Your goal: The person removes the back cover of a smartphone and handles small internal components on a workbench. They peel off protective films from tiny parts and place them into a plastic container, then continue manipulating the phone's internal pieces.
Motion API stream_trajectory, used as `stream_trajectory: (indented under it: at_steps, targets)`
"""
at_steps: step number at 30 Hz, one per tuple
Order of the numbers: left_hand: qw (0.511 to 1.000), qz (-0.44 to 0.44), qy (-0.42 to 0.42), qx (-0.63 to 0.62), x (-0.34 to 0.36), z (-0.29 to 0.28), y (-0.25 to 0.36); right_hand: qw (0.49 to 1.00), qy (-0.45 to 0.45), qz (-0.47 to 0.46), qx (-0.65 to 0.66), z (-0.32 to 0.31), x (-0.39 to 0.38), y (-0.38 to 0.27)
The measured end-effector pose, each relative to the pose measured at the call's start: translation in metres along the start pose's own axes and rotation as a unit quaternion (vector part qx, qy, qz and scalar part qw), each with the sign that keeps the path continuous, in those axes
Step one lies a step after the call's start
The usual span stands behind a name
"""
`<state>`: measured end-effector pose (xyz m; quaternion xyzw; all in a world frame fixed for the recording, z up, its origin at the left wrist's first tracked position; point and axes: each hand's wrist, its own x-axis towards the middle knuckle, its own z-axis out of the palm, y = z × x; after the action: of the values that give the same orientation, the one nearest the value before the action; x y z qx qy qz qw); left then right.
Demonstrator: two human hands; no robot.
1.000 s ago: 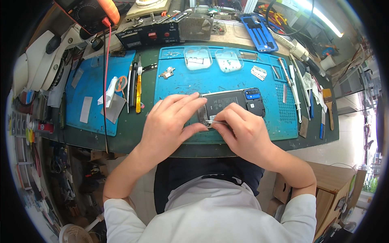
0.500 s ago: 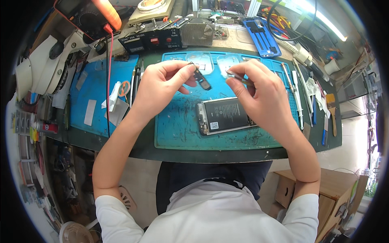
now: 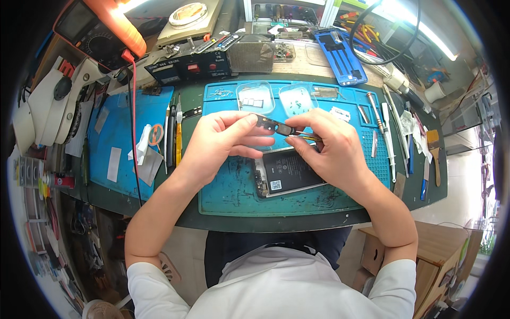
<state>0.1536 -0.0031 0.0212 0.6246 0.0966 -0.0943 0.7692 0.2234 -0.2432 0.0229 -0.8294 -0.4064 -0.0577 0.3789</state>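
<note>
Between the thumb and fingers of my left hand (image 3: 215,143) is a small black phone speaker module (image 3: 271,125), raised above the mat and tilted down toward the right. My right hand (image 3: 337,149) is closed on slim tweezers (image 3: 308,136), partly hidden by its fingers. Their tips meet or nearly meet the module's right end; exact contact is too small to tell. Below the hands an opened phone (image 3: 260,183) lies on the blue mat (image 3: 234,199), its black battery (image 3: 289,170) showing. My right hand covers the phone's right end.
Behind my hands stand two clear plastic boxes (image 3: 255,87) with small parts. A blue phone frame (image 3: 340,56) leans at the back. Screwdrivers (image 3: 374,111) and a brush (image 3: 434,154) lie right; pens and a yellow knife (image 3: 178,135) left. A multimeter (image 3: 95,37) with hanging leads stands back left.
Both hands have come closer together and lower in the picture. The module has turned from steeply slanted to nearly level, and the tweezers now reach its right end.
</note>
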Motion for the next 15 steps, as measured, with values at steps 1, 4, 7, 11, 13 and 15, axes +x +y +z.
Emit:
stream_trajectory:
  at_steps: [1, 4, 7, 11, 13, 15]
  targets:
    - [1.0, 0.001, 0.002, 0.003, -0.001, 0.001, 0.0, 1.0, -0.003, 0.001, -0.003, -0.001, 0.0, 0.0]
    - [0.999, 0.022, 0.026, 0.005, -0.003, 0.006, 0.0, 0.999, 0.039, 0.008, -0.002, -0.011, 0.008, 0.009]
    - [0.996, 0.066, 0.041, 0.052, -0.002, 0.002, -0.002, 0.984, 0.124, 0.128, 0.019, -0.03, 0.023, 0.032]
    - [0.986, 0.117, 0.065, 0.101, -0.002, -0.005, 0.001, 0.983, 0.126, 0.134, 0.026, -0.024, 0.025, 0.056]
    - [0.976, 0.163, 0.079, 0.119, -0.001, -0.008, 0.0, 0.986, 0.091, 0.142, 0.002, -0.017, 0.027, 0.051]
    - [0.964, 0.209, 0.125, 0.105, 0.002, -0.005, 0.0, 0.989, 0.08, 0.126, -0.022, -0.01, 0.028, 0.048]
